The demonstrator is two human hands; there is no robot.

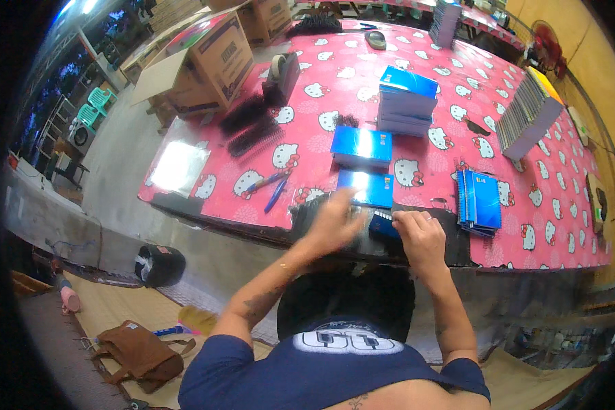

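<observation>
My right hand [422, 238] is closed at the table's front edge, its fingertips pinching a small blue notebook [383, 226] with a white strip along its top edge. My left hand [336, 220] is blurred by motion just left of it, by the near edge of a blue notebook stack [372, 189]; whether it holds anything is unclear. Directly behind sits another blue stack [362, 145], and a taller blue-topped stack [408, 102] rises farther back. To the right of my right hand lie several spiral-bound blue notebooks [482, 200].
Black spiral coils [254, 137] and a tape dispenser [281, 79] occupy the left side, near an open cardboard box [208, 68]. Blue-handled tools [277, 191] and a clear plastic sheet [179, 162] lie nearer. A tall yellow-topped notebook stack [531, 113] stands at right on the pink patterned tablecloth [451, 167].
</observation>
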